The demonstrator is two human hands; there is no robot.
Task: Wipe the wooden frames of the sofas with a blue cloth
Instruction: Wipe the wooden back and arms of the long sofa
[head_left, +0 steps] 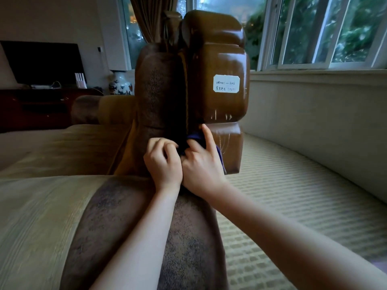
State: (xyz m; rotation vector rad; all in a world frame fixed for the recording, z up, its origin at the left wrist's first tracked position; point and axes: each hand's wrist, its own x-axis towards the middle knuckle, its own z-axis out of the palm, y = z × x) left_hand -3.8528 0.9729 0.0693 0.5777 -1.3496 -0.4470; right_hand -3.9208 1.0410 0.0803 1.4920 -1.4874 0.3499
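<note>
1. A white label (226, 83) with clipped corners is stuck on the glossy brown wooden frame (219, 59) of the sofa, near the frame's right edge, about halfway up.
2. Its top handwritten line looks like "WD0001 — 6206"; the characters are small and not certain.
3. Its lower handwritten line is in Chinese characters followed by marks in brackets, too small to read.
</note>
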